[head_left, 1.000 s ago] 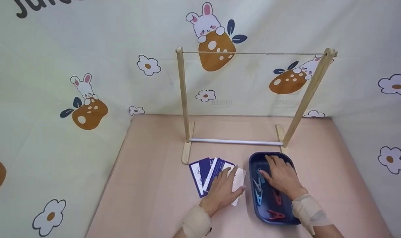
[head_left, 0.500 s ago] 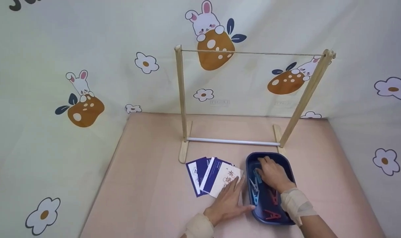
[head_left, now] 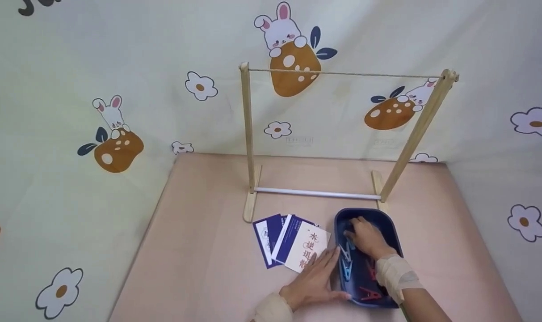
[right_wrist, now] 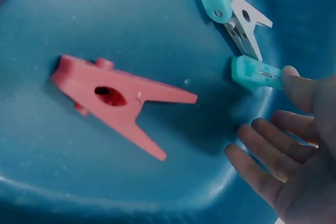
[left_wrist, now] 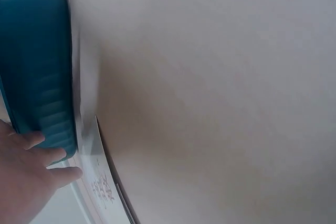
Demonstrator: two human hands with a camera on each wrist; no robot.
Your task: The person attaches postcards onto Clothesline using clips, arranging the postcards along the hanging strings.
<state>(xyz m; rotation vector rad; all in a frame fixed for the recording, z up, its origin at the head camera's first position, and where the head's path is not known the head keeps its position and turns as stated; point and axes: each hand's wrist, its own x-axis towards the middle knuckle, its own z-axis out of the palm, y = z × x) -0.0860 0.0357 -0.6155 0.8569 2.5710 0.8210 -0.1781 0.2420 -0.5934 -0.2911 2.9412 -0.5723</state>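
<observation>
Progress looked early: string [head_left: 342, 73] on the wooden rack [head_left: 248, 134] carried nothing, no card hung, no peg clipped. Cards [head_left: 291, 241] lay fanned on the pink tabletop [head_left: 199, 250] just left of the blue tray [head_left: 389, 226], in front of the rack. Pegs, blue [head_left: 346, 264] and red [head_left: 370, 293], all sat in the tray. Judged remaining: basically everything, from picking up a peg and a card to getting them onto the string.

Left hand [head_left: 313, 284] lay flat on the table, fingers straight, fingertips against the tray's near-left wall and over the edge of the white card [head_left: 307, 248]; it held nothing. Right hand [head_left: 369, 239] was down inside the tray, fingers loosely spread and slightly bent.

Right wrist view showed what the head view hid: thumb tip touched a turquoise peg [right_wrist: 257, 73], no pinch closed on it yet, other fingers [right_wrist: 262, 161] free above the tray floor; a red peg [right_wrist: 118, 100] and a white peg [right_wrist: 245, 24] lay close by. Left wrist view confirmed fingers [left_wrist: 50, 156] on the tray's outer wall [left_wrist: 37, 66], with the card edge [left_wrist: 102, 182] beneath. Only the head view showed the rack and bare string.
</observation>
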